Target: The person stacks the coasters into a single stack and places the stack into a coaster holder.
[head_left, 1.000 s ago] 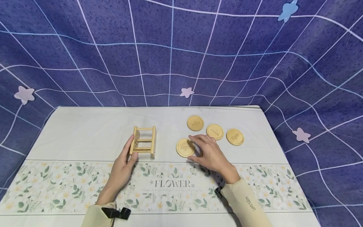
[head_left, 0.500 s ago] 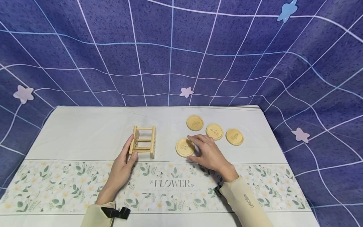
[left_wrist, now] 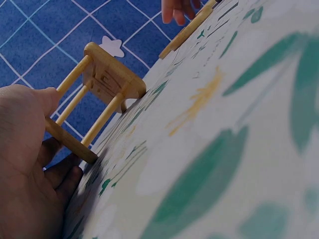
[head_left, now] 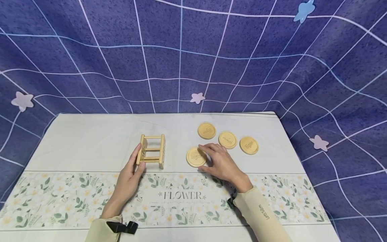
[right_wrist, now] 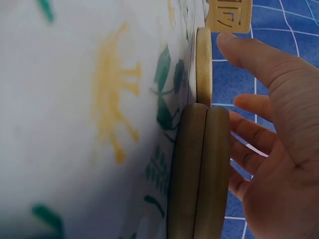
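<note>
A small wooden coaster rack (head_left: 162, 151), two carved side panels joined by rods, stands left of the table's middle. My left hand (head_left: 128, 183) grips its left panel, thumb at the near end and fingers along the outside. In the left wrist view the rack's far panel (left_wrist: 112, 77) faces me. My right hand (head_left: 222, 164) hovers with spread, slightly bent fingers around the right edge of a round wooden coaster (head_left: 195, 157). Below that hand, in the right wrist view, lie two stacked coasters (right_wrist: 199, 174), which the hand hides from the head view. The fingers hold nothing.
Three more round coasters, a left one (head_left: 207, 130), a middle one (head_left: 228, 140) and a right one (head_left: 249, 145), lie flat behind my right hand. A white cloth with a floral band (head_left: 178, 215) covers the table. Behind it hangs a blue gridded curtain (head_left: 163, 64).
</note>
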Tool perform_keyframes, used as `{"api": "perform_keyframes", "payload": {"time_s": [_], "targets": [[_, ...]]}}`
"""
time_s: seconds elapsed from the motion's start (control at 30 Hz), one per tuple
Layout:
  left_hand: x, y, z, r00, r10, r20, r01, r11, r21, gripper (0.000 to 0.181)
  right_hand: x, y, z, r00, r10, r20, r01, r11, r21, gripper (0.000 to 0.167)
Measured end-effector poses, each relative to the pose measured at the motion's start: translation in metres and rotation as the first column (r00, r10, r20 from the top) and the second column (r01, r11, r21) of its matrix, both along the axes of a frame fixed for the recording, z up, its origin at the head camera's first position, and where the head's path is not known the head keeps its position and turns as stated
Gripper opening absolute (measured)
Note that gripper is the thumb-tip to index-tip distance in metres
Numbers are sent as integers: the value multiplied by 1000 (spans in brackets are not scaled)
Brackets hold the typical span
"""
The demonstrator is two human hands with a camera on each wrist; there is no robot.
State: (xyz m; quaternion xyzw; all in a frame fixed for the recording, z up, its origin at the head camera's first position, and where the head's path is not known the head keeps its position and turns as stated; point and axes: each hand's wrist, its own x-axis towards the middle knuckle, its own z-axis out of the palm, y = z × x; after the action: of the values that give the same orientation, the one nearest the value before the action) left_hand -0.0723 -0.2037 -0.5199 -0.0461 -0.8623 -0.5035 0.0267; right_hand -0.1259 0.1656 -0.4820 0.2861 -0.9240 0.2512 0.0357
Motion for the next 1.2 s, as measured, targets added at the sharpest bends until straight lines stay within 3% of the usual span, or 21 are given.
{"api": "perform_keyframes", "payload": {"time_s": [0.37,0.77,1.2], "targets": [[-1,-1,-3,1000,4,-7,-4,1000,-5,68,-5,-1,-3,999,2,39,-3,1000,14,84],[1,1,2,1000,-3,-2,3,1000,8,68,-7,-3,-3,998,14,58,-14,1000,16,85],[1,1,3,1000,1,-4,-1,1000,13,68,-13,-8,-5,998,24,61,-29,996,84,86]]}}
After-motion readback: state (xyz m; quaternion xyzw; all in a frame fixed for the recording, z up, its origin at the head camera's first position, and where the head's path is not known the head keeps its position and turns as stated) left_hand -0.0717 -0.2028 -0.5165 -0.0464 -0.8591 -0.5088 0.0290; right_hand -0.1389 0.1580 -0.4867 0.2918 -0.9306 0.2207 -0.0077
